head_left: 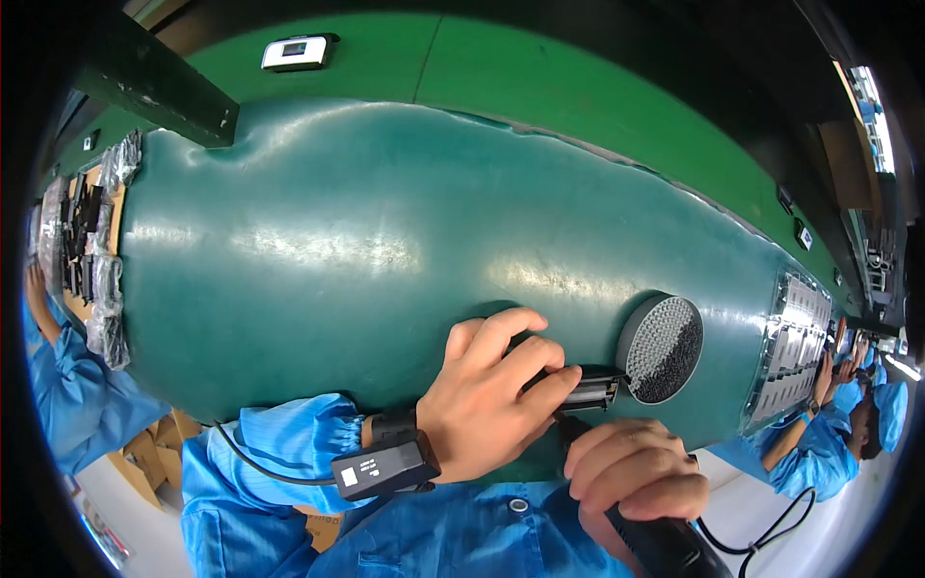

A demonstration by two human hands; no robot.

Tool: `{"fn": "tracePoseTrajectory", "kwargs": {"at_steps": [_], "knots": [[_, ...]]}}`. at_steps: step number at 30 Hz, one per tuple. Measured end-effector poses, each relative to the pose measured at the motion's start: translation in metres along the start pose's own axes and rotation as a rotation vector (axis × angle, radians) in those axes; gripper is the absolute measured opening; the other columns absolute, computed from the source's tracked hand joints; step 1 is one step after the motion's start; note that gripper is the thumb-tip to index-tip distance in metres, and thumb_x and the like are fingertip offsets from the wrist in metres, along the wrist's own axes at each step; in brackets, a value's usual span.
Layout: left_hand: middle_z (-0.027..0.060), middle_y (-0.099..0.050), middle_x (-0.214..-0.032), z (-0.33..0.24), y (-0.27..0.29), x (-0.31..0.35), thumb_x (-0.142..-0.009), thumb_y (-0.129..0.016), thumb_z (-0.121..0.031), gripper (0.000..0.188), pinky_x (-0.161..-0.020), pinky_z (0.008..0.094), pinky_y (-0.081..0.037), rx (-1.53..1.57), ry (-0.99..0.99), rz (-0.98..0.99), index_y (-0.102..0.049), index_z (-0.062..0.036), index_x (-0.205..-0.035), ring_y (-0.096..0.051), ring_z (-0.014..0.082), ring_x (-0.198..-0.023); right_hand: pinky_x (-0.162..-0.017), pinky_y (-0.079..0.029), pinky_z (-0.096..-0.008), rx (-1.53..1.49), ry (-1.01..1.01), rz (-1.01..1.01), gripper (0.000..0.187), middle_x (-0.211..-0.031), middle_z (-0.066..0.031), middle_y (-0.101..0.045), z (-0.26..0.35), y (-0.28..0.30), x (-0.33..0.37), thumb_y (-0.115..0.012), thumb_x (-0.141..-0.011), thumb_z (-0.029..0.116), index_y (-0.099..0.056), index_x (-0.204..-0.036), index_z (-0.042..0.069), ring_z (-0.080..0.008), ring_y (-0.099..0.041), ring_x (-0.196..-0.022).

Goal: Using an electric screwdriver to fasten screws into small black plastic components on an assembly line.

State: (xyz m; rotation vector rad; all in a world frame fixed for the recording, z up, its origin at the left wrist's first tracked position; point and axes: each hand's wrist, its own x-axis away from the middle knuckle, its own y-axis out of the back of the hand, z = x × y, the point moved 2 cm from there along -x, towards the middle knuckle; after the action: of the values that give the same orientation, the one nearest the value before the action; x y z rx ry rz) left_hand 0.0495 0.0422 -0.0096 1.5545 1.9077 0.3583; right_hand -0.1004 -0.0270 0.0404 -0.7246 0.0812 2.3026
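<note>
My left hand (491,400) is closed over a slim black part (593,391) with a bright metallic strip, pressing it down on the green mat. Most of that part lies hidden under the fingers. Just to the right, my right hand (636,467) is wrapped round a dark tool (572,427) that looks like a screwdriver. Its front end points at the near side of the part, and its body is hidden in the fist. A round dark-rimmed dish (628,332) stands beyond my right hand, holding small black screws (681,361) over a grey dimpled bottom.
A green mat (318,193) covers the bench. At left lie black parts in clear wrap (87,231), near a co-worker's sleeve. Clear-covered trays of pale parts (795,337) sit at right by other co-workers. A green post (183,96) and white device (297,53) stand behind.
</note>
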Motion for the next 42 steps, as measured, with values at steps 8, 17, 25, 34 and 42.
{"fn": "tracePoseTrajectory", "kwargs": {"at_steps": [8,17,25,34,42], "knots": [[0.002,-0.063,-0.115,-0.004,0.002,-0.006,-0.061,-0.092,-0.014,0.061,-0.098,0.0458,-0.041,-0.032,-0.015,0.098,-0.074,-0.0118,-0.119,-0.055,0.0315,-0.127,-0.053,-0.057,-0.0432,-0.113,0.009,-0.025,0.067,-0.073,-0.0138,-0.066,0.009,0.029,-0.011,-0.069,-0.092,0.07,-0.056,-0.103,0.006,-0.0272,-0.065,-0.058],[0.006,-0.067,-0.127,-0.009,0.003,-0.009,-0.068,-0.096,-0.03,0.078,-0.105,0.0476,-0.039,-0.138,0.075,0.229,-0.065,-0.0077,-0.136,-0.05,0.033,-0.134,-0.073,-0.045,-0.0372,-0.254,0.162,-0.753,0.083,-0.081,-0.002,-0.052,0.005,0.21,-0.053,-0.054,-0.087,0.089,-0.06,-0.114,0.011,-0.018,-0.047,-0.072],[0.0027,-0.066,-0.125,-0.009,-0.002,-0.006,-0.076,-0.091,-0.025,0.047,-0.103,0.0481,-0.038,-0.176,-0.033,0.208,-0.07,-0.0108,-0.116,-0.054,0.0342,-0.131,-0.09,-0.048,-0.0416,-0.304,-0.021,-0.917,0.028,-0.085,-0.0037,-0.057,-0.036,0.224,-0.05,-0.069,-0.106,0.035,-0.06,-0.107,0.009,-0.0191,-0.056,-0.083],[-0.0058,-0.074,-0.099,-0.016,-0.011,0.005,-0.067,-0.078,0.002,0.038,-0.1,0.0501,-0.037,-0.206,-0.179,0.162,-0.063,-0.0157,-0.098,-0.067,0.0205,-0.113,-0.087,-0.049,-0.0405,-0.482,-0.124,-0.961,0.023,-0.081,-0.0037,-0.058,-0.033,0.223,-0.047,-0.073,-0.103,0.028,-0.061,-0.096,0.009,-0.0174,-0.056,-0.077],[-0.0004,-0.075,-0.101,0.001,0.009,-0.019,-0.073,-0.084,-0.004,0.034,-0.097,0.0431,-0.039,-0.109,-0.039,0.129,-0.071,-0.0116,-0.103,-0.066,0.0229,-0.111,-0.086,-0.048,-0.0398,-0.507,-0.094,-0.963,0.021,-0.08,-0.0021,-0.056,-0.03,0.223,-0.048,-0.072,-0.103,0.026,-0.061,-0.097,0.01,-0.0166,-0.056,-0.077]]}}
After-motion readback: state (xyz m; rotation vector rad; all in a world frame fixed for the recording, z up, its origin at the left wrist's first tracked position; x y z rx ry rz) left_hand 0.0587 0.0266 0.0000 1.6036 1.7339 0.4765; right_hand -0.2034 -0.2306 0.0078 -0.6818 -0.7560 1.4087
